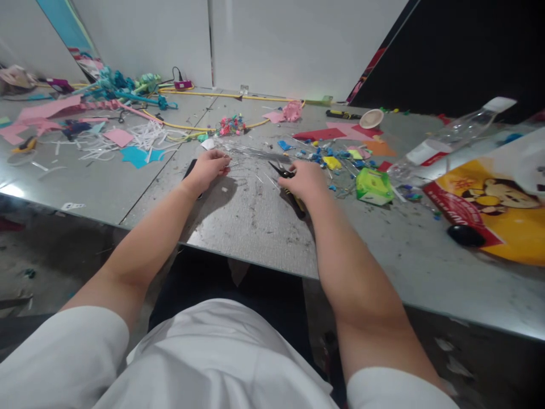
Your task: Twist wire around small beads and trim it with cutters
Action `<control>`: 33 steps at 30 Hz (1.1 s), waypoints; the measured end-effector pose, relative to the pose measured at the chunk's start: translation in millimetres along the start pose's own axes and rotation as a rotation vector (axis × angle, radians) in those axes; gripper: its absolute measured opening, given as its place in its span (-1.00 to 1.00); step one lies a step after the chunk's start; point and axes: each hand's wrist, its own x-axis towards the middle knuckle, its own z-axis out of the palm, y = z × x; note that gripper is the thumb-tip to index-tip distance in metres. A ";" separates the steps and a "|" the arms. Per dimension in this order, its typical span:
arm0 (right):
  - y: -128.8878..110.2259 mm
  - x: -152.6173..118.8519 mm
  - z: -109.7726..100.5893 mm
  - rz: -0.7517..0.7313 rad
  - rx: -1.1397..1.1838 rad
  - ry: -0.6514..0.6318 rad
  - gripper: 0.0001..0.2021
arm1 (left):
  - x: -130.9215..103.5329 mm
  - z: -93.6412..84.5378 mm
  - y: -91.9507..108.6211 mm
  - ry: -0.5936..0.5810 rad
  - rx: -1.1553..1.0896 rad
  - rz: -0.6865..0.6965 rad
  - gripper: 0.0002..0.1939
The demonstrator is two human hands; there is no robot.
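My right hand (309, 180) is closed around a pair of pliers (279, 169). Their dark jaws point left and look parted, and a black and yellow handle shows below the palm. My left hand (208, 169) has its fingertips pinched together over the table; whatever they hold is too small to make out. A bundle of thin, shiny wires (259, 152) lies just beyond and between the hands. Under my left wrist is a dark flat object (191, 168), mostly covered. A cluster of small red and green pieces (230, 125) sits beyond my left hand.
Pink paper (46, 113), white strips (151, 136) and a blue paper piece (141, 157) cover the left side. To the right are a green box (374, 186), a plastic bottle (464, 133), a yellow bag (502, 199) and a black mouse-like object (466, 235). A yellow cord (204, 92) runs behind.
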 end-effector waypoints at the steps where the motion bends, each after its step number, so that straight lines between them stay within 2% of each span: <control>1: 3.8 0.9 -1.6 0.040 -0.029 -0.011 -0.56 | -1.9 1.4 1.2 -0.002 -0.015 -0.009 -0.66; 7: 17.4 5.4 4.0 0.108 -0.036 -0.048 -0.38 | -2.7 3.8 1.7 -0.001 -0.049 -0.025 -0.63; 12: 11.8 2.4 9.5 0.104 -0.063 -0.020 -0.53 | -0.9 0.7 -0.9 0.003 -0.083 -0.012 -0.65; 15: -7.2 -5.6 12.9 -0.069 -0.110 -0.016 -0.64 | -0.5 -0.2 -1.8 0.004 -0.098 -0.039 -0.64; 18: -35.4 -19.0 17.8 -0.357 -0.079 -0.107 -0.66 | 0.4 -1.2 -1.6 0.021 -0.123 -0.050 -0.64; 20: -52.9 -30.0 19.9 -0.464 -0.073 -0.173 -0.69 | 1.6 -2.4 -1.3 0.035 -0.119 -0.048 -0.63; 22: -65.3 -41.0 19.6 -0.502 -0.073 -0.247 -0.75 | 3.1 -3.9 -1.1 0.046 -0.112 -0.047 -0.61; 24: -72.1 -50.6 17.1 -0.538 -0.031 -0.264 -0.76 | 4.8 -5.0 -1.5 0.050 -0.111 -0.045 -0.61; 27: -75.9 -59.0 13.8 -0.582 0.144 -0.298 -0.72 | 6.9 -5.5 -3.1 0.051 -0.105 -0.042 -0.66; 30: -77.0 -58.1 16.6 -0.686 0.266 -0.322 -0.66 | 8.1 -6.1 -4.7 0.057 -0.086 -0.041 -0.69; 33: -75.4 -51.3 25.0 -0.784 0.211 -0.313 -0.71 | 8.2 -8.1 -5.2 0.048 -0.054 -0.043 -0.68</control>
